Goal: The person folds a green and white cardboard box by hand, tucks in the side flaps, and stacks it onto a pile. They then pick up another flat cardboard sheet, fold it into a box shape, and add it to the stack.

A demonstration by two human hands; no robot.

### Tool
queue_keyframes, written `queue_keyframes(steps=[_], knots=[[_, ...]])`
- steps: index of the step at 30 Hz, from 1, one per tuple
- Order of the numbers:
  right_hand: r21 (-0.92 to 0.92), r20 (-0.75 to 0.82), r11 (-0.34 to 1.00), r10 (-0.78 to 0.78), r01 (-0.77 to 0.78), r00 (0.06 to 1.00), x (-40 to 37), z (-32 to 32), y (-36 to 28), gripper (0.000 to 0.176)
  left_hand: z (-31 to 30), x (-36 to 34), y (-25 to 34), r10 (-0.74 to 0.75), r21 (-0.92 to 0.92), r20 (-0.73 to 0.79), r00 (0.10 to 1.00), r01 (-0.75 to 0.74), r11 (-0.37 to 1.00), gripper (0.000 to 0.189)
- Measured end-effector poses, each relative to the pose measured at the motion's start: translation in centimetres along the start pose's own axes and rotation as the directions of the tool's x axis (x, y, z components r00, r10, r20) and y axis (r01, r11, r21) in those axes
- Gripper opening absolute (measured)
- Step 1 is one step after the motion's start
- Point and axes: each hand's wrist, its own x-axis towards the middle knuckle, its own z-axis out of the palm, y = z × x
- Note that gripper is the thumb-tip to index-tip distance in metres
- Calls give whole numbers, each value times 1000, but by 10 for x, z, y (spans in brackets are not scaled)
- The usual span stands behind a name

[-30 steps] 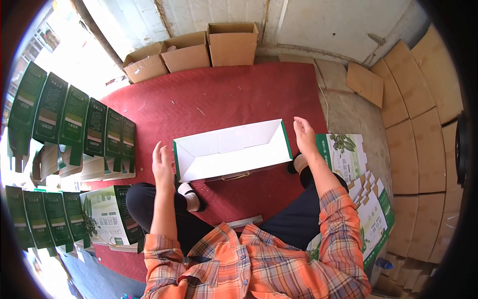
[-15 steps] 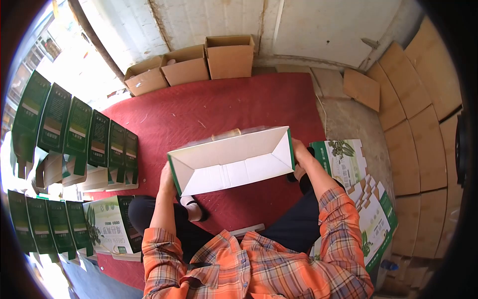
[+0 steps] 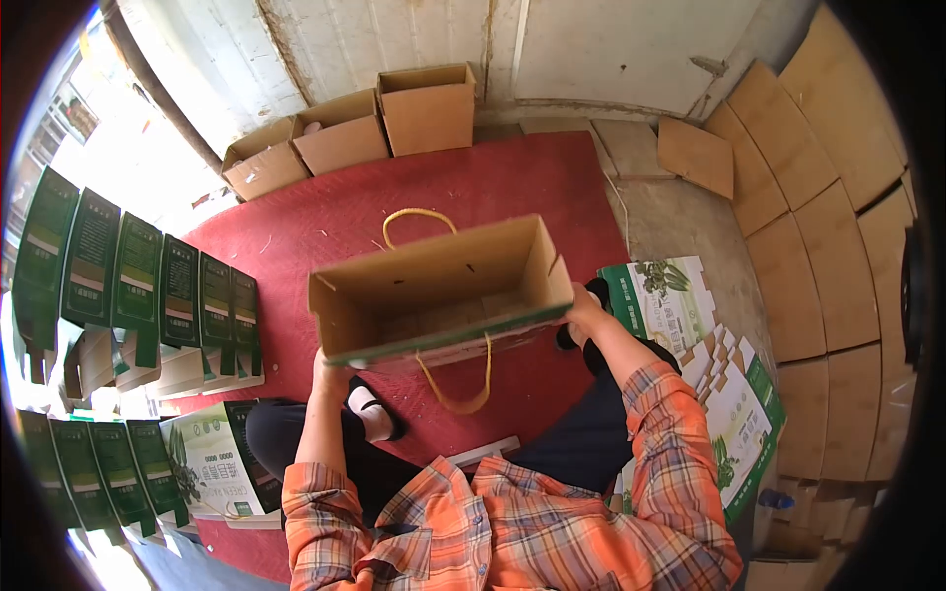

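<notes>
Between my two hands is a cardboard gift box (image 3: pixel 434 266), its open top facing me and its brown inside showing bare walls. A yellow rope handle (image 3: pixel 463 404) hangs from the near side, and a second yellow handle (image 3: pixel 419 213) loops up over the far side. My left hand (image 3: pixel 329 374) grips the box at its near left corner, fingers partly hidden behind it. At the right end, my right hand (image 3: pixel 583 307) is closed on the near corner. The box is held above the red mat (image 3: pixel 325 236).
Green printed boxes (image 3: pixel 138 271) stand in rows on the left. Flat printed cartons (image 3: pixel 675 305) lie to the right. Several brown cartons (image 3: pixel 798 286) are stacked along the right side. Three open brown boxes (image 3: pixel 429 116) line the back wall.
The box has been turned over: its white underside faced me before, now its open brown inside does. Both yellow handles have come into clear view. The camera view has shifted slightly.
</notes>
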Motion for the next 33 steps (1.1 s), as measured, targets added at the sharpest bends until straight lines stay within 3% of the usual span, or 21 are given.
queue_keyframes(steps=[1, 2, 3, 6, 7, 8, 10, 12, 14, 16, 18, 20, 21, 22, 24, 26, 30, 32, 33], knots=[[148, -8, 984, 103, -101, 995, 16, -1, 17, 28, 6, -1, 7, -3, 2, 5, 1000, 3, 1000, 44], [151, -13, 983, 103, -100, 995, 29, -3, 35, 28, 18, -3, 23, -136, -89, -47, 990, 131, 987, 40], [130, 33, 985, 113, -116, 993, 39, -6, 53, 28, 27, -4, 35, -273, -186, -87, 958, 254, 949, 35], [50, 36, 982, 179, -181, 983, 18, 3, 35, 26, 33, -2, 42, -376, -209, -111, 920, 349, 914, 30], [-85, 50, 974, 214, -209, 976, 14, 5, 29, 25, 34, -2, 41, -379, -208, -111, 919, 351, 913, 30], [-218, 60, 948, 249, -231, 967, 13, 8, 26, 24, 34, 0, 41, -359, -153, -151, 921, 337, 929, 32], [-195, 24, 942, 284, -274, 959, 20, 6, 31, 24, 40, 0, 47, -340, -97, -190, 921, 327, 940, 33], [-219, -23, 975, 29, -33, 999, 26, 5, 37, 26, 43, 3, 56, -253, -83, -238, 938, 240, 967, 35], [-299, -44, 953, 31, -42, 999, 15, 13, 11, 29, 36, 8, 57, -248, 19, -215, 945, 258, 966, 41], [-457, -101, 889, -100, 44, 990, 22, 9, 14, 31, 46, 13, 63, 172, 439, -173, 970, -80, 895, 44], [-487, -106, 869, -161, 90, 981, 20, 10, 8, 33, 53, 9, 76, 114, 443, -143, 983, -40, 896, 49], [-499, -111, 864, -145, 71, 983, 8, 14, -13, 34, 59, 7, 85, 136, 608, -149, 980, -18, 793, 50], [-431, -122, 881, -269, 194, 955, 8, 18, -12, 37, 61, 9, 87, 166, 636, -134, 977, -44, 771, 53], [-437, -131, 880, -267, 187, 955, 6, 15, -13, 37, 64, 11, 88, 164, 630, -126, 978, -48, 775, 53], [-542, -116, 792, -402, 281, 908, 0, 19, -16, 40, 67, 6, 96, 131, 765, -117, 984, 5, 644, 54], [-500, -124, 820, -387, 279, 914, 1, 24, -15, 44, 71, 6, 98, 93, 794, -120, 988, 39, 607, 60], [-511, -20, 811, -345, 287, 939, 10, 29, -12, 45, 73, 5, 100, 125, 821, -38, 991, -40, 569, 71], [-542, 16, 809, -262, 228, 965, 15, 31, -15, 46, 77, 1, 107, 14, 841, 20, 1000, -24, 541, 75], [-556, 32, 796, -268, 240, 963, 17, 31, -15, 46, 73, 5, 98, -6, 806, 72, 997, -55, 589, 77]])
